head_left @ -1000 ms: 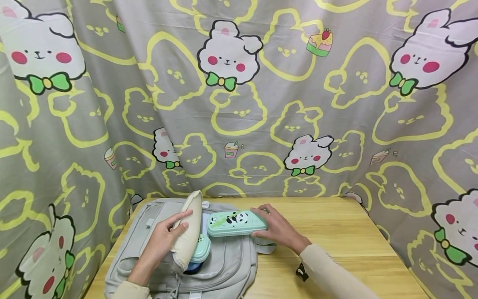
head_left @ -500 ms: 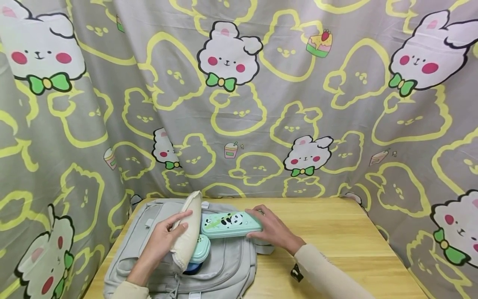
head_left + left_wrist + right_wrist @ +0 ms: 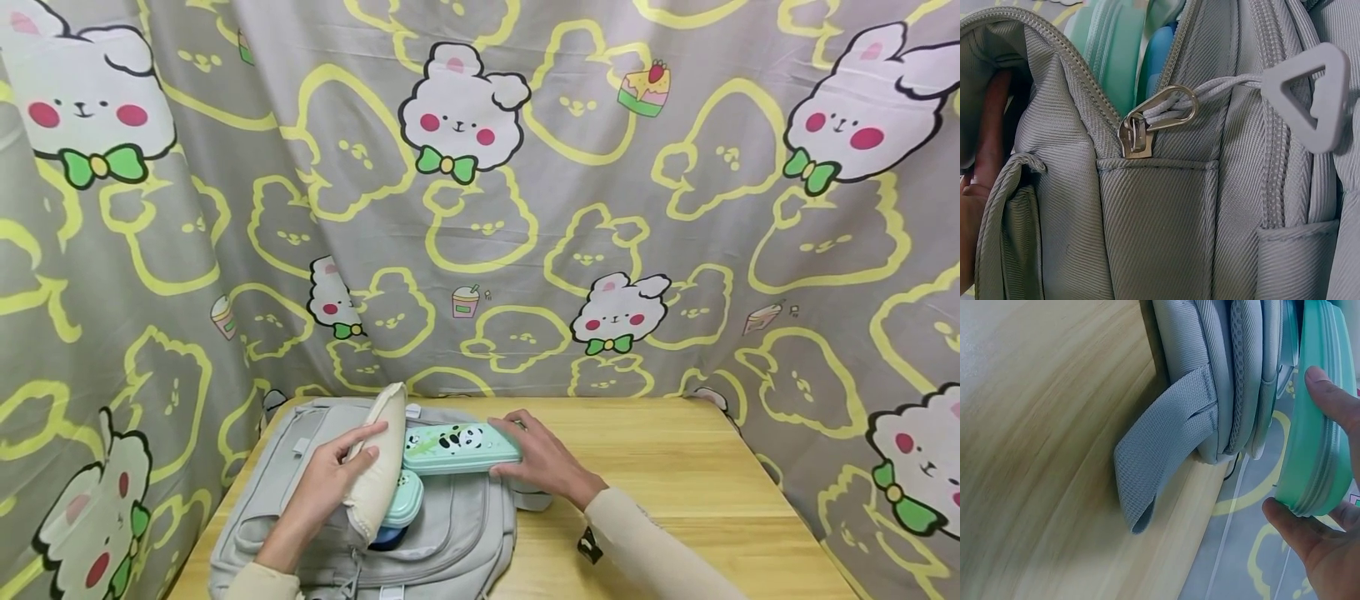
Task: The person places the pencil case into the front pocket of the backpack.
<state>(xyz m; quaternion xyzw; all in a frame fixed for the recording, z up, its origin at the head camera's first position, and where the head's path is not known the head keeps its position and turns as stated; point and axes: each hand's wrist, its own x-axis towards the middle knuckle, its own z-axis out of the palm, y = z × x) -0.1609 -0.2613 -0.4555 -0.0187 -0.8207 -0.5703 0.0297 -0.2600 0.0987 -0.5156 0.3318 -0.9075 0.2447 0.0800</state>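
Observation:
A grey backpack (image 3: 468, 533) lies on the table with its front pocket unzipped. My left hand (image 3: 322, 479) grips the pocket's raised cream-lined flap (image 3: 384, 462), thumb on the lining. A mint-green pencil case (image 3: 450, 450) with a panda print is in my right hand (image 3: 551, 462), pinched at its right end. Its left end meets the pocket opening beside the flap; how far in it reaches is hidden. A second mint case (image 3: 405, 504) sticks out of the pocket, above a dark blue item (image 3: 386, 540) mostly covered. In the right wrist view, thumb and fingers clasp the zipped pencil case (image 3: 1310, 444).
In the left wrist view, a metal zipper pull (image 3: 1138, 134) with a grey triangular tab (image 3: 1319, 100) hangs at the pocket's corner. A webbing strap loop (image 3: 1163, 450) extends from the bag onto the wooden table (image 3: 675, 467). A patterned curtain (image 3: 495, 250) surrounds the table.
My right hand has moved left with the pencil case, bringing its end up to the flap. The left hand keeps its grip on the flap and has not moved.

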